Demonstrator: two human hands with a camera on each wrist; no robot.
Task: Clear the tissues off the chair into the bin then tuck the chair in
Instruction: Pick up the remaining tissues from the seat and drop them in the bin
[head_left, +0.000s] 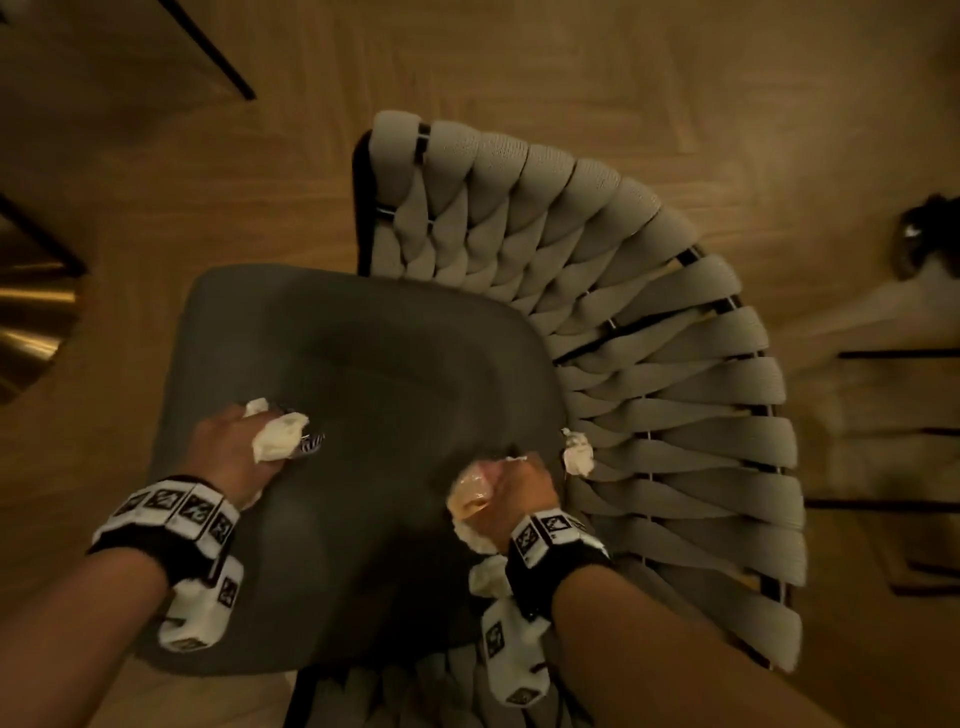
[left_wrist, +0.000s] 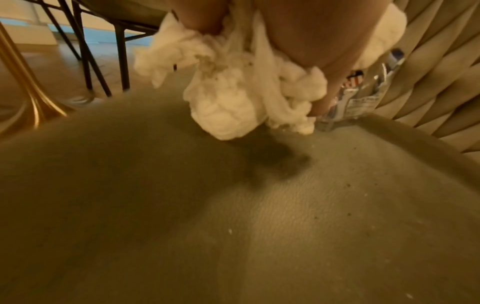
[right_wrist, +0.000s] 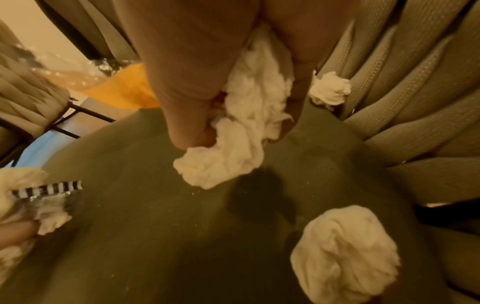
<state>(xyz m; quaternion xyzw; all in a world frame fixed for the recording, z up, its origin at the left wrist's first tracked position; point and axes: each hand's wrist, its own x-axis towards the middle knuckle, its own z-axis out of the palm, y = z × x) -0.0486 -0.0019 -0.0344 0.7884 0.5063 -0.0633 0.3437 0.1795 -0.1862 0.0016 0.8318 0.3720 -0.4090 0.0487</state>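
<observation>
The chair has a dark seat cushion (head_left: 374, 364) and a woven beige back (head_left: 623, 291). My left hand (head_left: 244, 449) grips a wad of white tissues (head_left: 275, 439) and a striped wrapper (head_left: 311, 445) just above the seat's left side; the same tissues (left_wrist: 228, 98) hang from its fingers in the left wrist view. My right hand (head_left: 511, 486) grips more tissue (right_wrist: 241, 131) and some clear plastic (head_left: 470, 493) near the seat's right edge. One loose tissue (head_left: 577, 455) lies against the woven back, also seen as tissue (right_wrist: 330, 90). Another tissue ball (right_wrist: 345, 253) lies on the seat under my right wrist. No bin is in view.
A gold table base (head_left: 31, 312) stands at the left on the wooden floor (head_left: 519, 62). Black metal legs (head_left: 218, 57) cross the top left. A dark object (head_left: 930, 234) lies on the floor at the right, with black frame bars (head_left: 893, 355) below it.
</observation>
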